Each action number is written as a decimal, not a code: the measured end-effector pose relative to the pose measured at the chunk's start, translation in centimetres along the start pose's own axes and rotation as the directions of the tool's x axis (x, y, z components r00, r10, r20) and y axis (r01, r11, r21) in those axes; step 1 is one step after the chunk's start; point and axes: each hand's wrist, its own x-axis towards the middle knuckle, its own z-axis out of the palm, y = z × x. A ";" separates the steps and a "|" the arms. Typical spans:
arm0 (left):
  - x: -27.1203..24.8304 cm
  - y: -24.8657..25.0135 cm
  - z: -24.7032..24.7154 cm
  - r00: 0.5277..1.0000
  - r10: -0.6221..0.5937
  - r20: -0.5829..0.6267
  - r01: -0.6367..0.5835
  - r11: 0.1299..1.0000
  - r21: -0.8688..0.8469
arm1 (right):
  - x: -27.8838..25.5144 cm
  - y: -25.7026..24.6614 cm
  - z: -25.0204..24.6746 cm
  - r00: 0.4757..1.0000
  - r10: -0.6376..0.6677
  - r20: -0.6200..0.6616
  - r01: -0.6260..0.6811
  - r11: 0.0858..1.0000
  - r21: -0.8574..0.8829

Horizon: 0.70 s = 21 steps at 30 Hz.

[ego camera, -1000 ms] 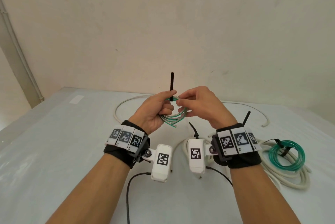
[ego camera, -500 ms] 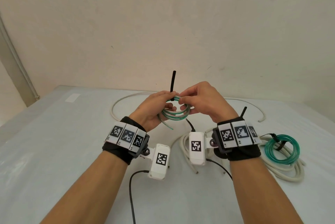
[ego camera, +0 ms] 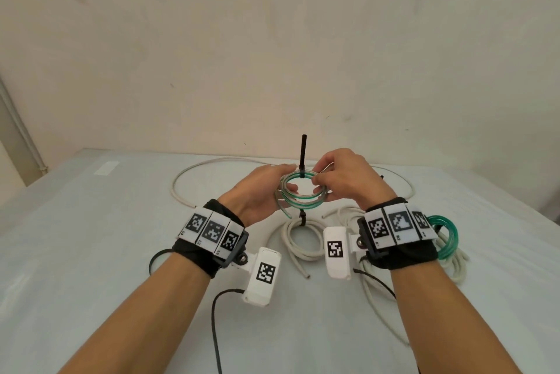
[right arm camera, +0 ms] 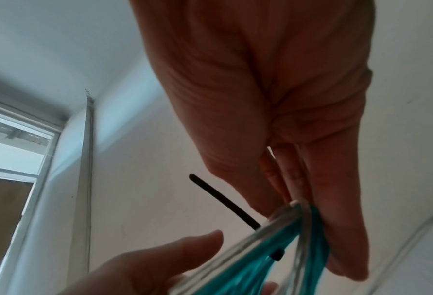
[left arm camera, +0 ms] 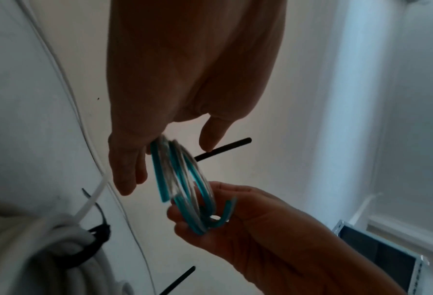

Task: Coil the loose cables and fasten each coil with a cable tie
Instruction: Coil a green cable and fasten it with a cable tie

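Observation:
A small coil of green and clear tube (ego camera: 303,205) is held up over the table between both hands. A black cable tie (ego camera: 303,152) is closed round its far side, with the tail standing straight up. My right hand (ego camera: 318,181) pinches the coil's right side between thumb and fingers. My left hand (ego camera: 283,181) cups the left side. In the left wrist view its fingers (left arm camera: 126,175) are straight and the coil (left arm camera: 185,179) sits loosely between them and the thumb. In the right wrist view the tie's head (right arm camera: 277,255) sits on the strands.
On the table (ego camera: 91,252) below the hands lies a tied white cable coil (ego camera: 303,252). At the right a tied green coil (ego camera: 448,237) rests on a larger white coil (ego camera: 457,267). A loose white cable (ego camera: 212,166) curves along the back. Black camera leads (ego camera: 215,328) trail towards me.
The coil has turned from edge-on to show its ring. My left hand has relaxed from a curled grip to a loose cup, while the right keeps its pinch. Both hands sit lower.

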 end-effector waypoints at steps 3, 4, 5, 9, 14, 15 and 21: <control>-0.4 -0.8 0.1 0.998 -0.042 0.051 0.036 0.992 0.122 | -0.2 1.0 -0.8 0.999 0.052 0.003 -0.051 0.997 -0.062; -0.5 -1.0 0.1 0.995 -0.059 0.077 0.046 0.985 0.168 | -0.2 1.4 -1.1 0.998 0.065 0.001 -0.065 0.995 -0.082; -0.5 -1.2 0.2 0.993 -0.071 0.096 0.048 0.975 0.215 | -0.2 1.7 -1.4 0.997 0.082 -0.004 -0.082 0.992 -0.100; -0.2 -0.9 0.3 0.997 -0.048 0.063 0.021 0.924 0.381 | 0.0 3.0 -2.1 0.991 0.126 -0.037 -0.131 0.975 -0.179; -0.2 0.4 1.5 0.996 -0.042 0.073 -0.002 0.854 0.520 | 1.2 3.9 -2.1 0.985 0.159 -0.073 -0.172 0.951 -0.257; -0.1 0.5 1.9 0.996 -0.047 0.076 -0.003 0.834 0.551 | 1.1 3.7 -2.1 0.985 0.153 -0.084 -0.170 0.948 -0.267; 1.3 1.0 4.1 0.998 -0.028 0.057 -0.030 0.589 0.808 | 1.4 3.3 -1.1 0.984 0.146 -0.101 -0.174 0.912 -0.372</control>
